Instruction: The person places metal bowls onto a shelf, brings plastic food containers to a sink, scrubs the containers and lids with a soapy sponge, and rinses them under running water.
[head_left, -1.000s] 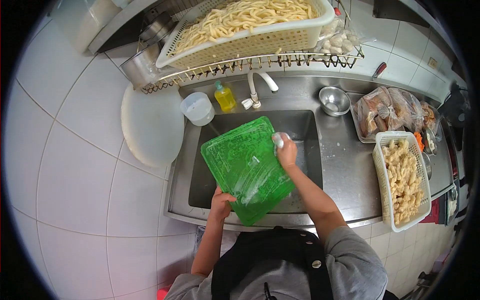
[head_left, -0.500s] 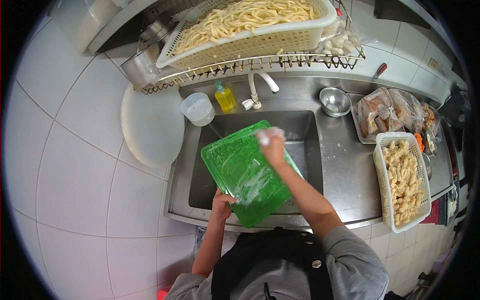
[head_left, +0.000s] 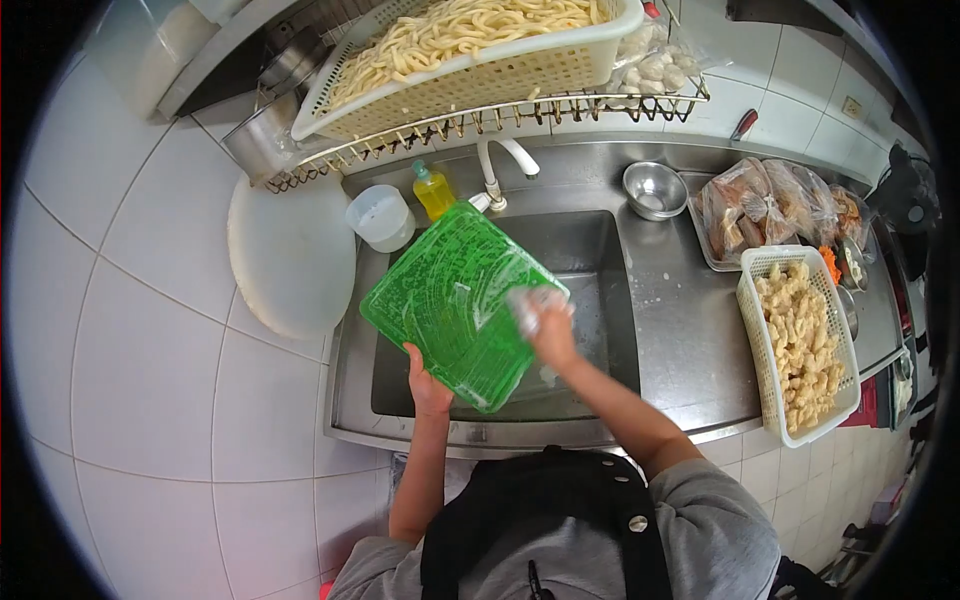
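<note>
Green tray (head_left: 440, 305) is just fwd of L hand (head_left: 430, 388), its R side by R hand (head_left: 552, 335), above steel sink (head_left: 612, 275). L hand grips tray's near-L edge: thumb at the edge, other fingers mostly hidden. R hand closed round a white wad (head_left: 522, 308) at tray's R side; blurred, so exact finger positions unclear. Tray = rectangular, rounded corners, plastic-looking, streaked w/ white suds. Fwd of L hand, past tray: 1 yellow soap bottle (head_left: 434, 192) & 1 cloudy round tub (head_left: 381, 222). Fwd-R of R hand: 1 shiny metal bowl (head_left: 655, 190). Well R: 1 pale perforated basket (head_left: 762, 370) w/ knobbly beige pcs (head_left: 800, 345).
</note>
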